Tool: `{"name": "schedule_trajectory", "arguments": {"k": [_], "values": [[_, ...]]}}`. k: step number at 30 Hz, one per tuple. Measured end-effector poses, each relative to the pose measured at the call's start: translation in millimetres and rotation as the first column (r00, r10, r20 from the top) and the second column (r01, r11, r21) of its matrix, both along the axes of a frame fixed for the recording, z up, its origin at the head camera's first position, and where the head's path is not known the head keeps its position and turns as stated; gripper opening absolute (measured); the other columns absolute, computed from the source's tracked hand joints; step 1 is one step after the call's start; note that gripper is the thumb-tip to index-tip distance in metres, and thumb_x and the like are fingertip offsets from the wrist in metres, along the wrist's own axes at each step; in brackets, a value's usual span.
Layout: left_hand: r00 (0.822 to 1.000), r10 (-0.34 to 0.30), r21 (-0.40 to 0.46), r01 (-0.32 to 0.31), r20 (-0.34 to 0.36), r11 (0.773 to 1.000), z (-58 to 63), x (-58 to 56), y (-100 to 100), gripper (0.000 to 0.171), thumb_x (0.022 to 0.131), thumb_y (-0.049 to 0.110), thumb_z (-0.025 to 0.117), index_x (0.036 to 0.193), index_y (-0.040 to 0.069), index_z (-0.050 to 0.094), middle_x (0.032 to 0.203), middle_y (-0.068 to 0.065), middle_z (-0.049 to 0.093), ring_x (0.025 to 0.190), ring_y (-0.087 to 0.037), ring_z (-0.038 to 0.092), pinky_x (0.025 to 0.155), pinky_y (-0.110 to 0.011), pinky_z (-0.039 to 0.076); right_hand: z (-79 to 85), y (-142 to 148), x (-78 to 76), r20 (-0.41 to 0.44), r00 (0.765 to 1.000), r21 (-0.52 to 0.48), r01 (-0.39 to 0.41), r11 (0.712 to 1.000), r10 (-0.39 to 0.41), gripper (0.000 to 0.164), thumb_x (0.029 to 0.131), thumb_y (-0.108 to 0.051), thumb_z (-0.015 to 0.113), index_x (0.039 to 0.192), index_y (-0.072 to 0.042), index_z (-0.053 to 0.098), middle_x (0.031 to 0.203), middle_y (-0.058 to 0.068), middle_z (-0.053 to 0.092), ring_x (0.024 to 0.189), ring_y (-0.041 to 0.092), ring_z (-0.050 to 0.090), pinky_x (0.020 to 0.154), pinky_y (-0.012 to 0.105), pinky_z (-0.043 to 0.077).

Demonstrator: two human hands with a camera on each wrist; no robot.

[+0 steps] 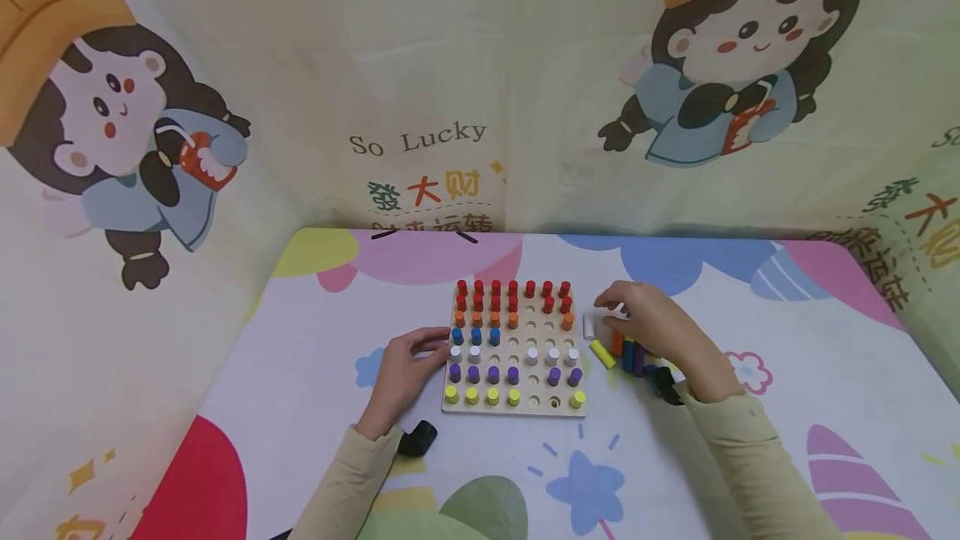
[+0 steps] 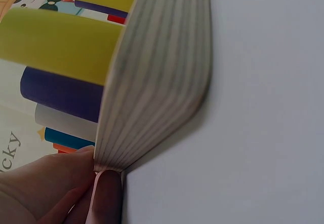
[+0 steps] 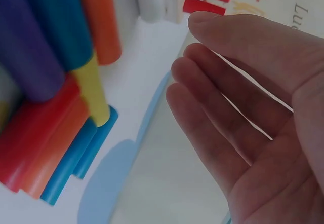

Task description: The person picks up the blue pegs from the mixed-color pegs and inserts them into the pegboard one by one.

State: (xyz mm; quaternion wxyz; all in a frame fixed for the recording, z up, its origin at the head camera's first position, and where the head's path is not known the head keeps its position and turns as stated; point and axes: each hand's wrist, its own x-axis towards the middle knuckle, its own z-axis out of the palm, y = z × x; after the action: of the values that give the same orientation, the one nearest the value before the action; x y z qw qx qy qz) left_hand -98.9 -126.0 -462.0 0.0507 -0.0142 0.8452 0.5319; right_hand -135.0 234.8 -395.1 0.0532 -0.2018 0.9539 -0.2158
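A wooden pegboard (image 1: 522,395) lies flat, with rows of red, orange, blue, white, purple and yellow pegs and some bare holes. My left hand (image 1: 408,369) holds the board's left edge. In the left wrist view, one fingertip (image 2: 87,153) rests at the top of the edge and another presses its side. To the right of the board, my right hand (image 1: 651,325) hovers above a group of loose pegs, its fingers bent loosely with nothing between them. Among these pegs are a white peg (image 1: 588,326), a yellow peg (image 1: 602,354) and a purple peg (image 1: 638,359); the hand partly hides the group.
A black wrist device (image 1: 418,438) sits by the left cuff and another (image 1: 665,385) by the right. The patterned tabletop (image 1: 315,373) meets a printed cloth backdrop (image 1: 540,123) behind the board.
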Motion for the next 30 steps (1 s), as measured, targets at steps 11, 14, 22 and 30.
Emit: {"name": "schedule_trajectory", "arguments": {"k": [11,14,22,30], "values": [[1.0,-0.002,-0.011,0.001,-0.015,1.0,-0.8,-0.3,0,0.029,0.091,0.016,0.073,0.12,0.011,0.071,0.112,-0.004,0.073,0.103,-0.019,0.069,0.09,-0.036,0.057,-4.7,12,-4.2,0.034,0.996,0.05,0.08,0.996,-0.082,0.025,0.085,-0.008,0.077,0.109,-0.004,0.072,0.114,0.017,0.066,0.108,0.038,0.061,0.094,0.056,0.052],[1.0,-0.005,-0.02,0.005,-0.02,1.0,-1.3,-0.7,0,0.029,0.091,0.017,0.072,0.12,0.011,0.071,0.113,-0.004,0.072,0.103,-0.019,0.068,0.09,-0.036,0.057,-5.7,17,-5.5,0.042,0.994,0.057,0.094,0.994,-0.096,0.026,0.086,-0.009,0.076,0.111,-0.003,0.072,0.114,0.017,0.067,0.109,0.038,0.061,0.094,0.056,0.051],[1.0,-0.001,-0.021,0.001,-0.005,1.0,-1.4,-1.4,0,0.03,0.091,0.017,0.073,0.12,0.012,0.071,0.113,-0.003,0.072,0.104,-0.018,0.068,0.091,-0.037,0.056,-6.2,25,-6.9,0.045,0.993,0.049,0.106,0.993,-0.109,0.026,0.086,-0.005,0.075,0.111,-0.001,0.072,0.106,0.016,0.069,0.103,0.037,0.063,0.09,0.053,0.054],[1.0,-0.005,-0.021,0.005,-0.021,1.0,-3.4,-2.2,-1,0.03,0.092,0.016,0.072,0.121,0.011,0.071,0.113,-0.006,0.072,0.104,-0.02,0.068,0.092,-0.038,0.056,-7.4,30,-9.1,0.048,0.992,0.063,0.111,0.992,-0.114,0.024,0.085,-0.002,0.076,0.108,0.0,0.072,0.101,0.015,0.07,0.097,0.035,0.064,0.087,0.051,0.056]]}}
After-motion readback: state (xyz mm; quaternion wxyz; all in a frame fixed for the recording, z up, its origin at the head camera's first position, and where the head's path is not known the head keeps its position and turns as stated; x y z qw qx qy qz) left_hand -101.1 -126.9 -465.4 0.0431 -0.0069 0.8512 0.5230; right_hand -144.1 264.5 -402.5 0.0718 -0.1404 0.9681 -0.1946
